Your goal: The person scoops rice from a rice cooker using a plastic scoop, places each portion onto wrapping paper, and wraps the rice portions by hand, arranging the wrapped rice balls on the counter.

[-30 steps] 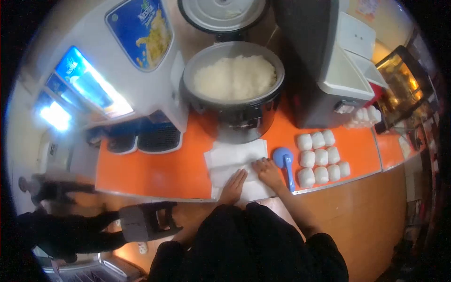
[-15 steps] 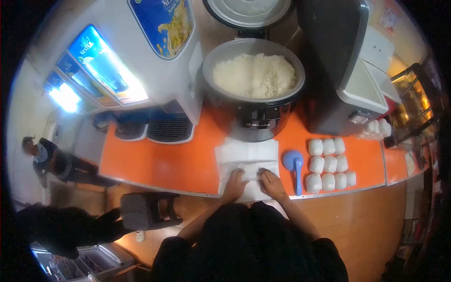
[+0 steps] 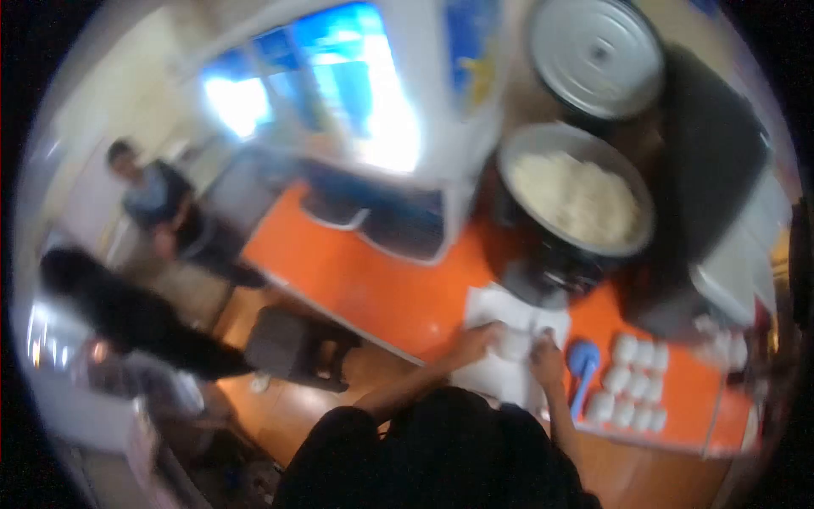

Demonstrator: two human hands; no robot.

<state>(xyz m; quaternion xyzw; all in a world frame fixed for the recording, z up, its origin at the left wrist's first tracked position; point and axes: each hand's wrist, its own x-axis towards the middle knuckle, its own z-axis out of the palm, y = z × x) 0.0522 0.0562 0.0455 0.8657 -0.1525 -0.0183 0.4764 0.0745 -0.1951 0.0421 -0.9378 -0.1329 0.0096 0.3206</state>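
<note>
A small white paper-wrapped bundle (image 3: 514, 343) lies on white sheets of paper (image 3: 487, 304) at the counter's front edge. My left hand (image 3: 482, 341) holds the bundle's left end, fingers bent around it. On the other end, the curled fingers of my right hand (image 3: 547, 360) grip the paper; blur hides the fingertips. A blue rice paddle (image 3: 582, 369) lies just right of that hand. Beyond it, several white wrapped bundles (image 3: 632, 382) sit in rows. Behind the paper stands a black rice cooker (image 3: 543, 271) with its lid up, holding white rice (image 3: 577, 199).
A drink dispenser (image 3: 475, 127) stands left on the orange counter (image 3: 381, 293), a dark machine (image 3: 704, 170) at the right. A grey stool (image 3: 297, 343) is on the floor at left. One person (image 3: 170, 204) stands farther back; other people, blurred, are at lower left.
My view has swung left and tilted, so the counter now slants and everything looks blurred. Both hands stay at the paper, with a rounded white bundle now showing between them.
</note>
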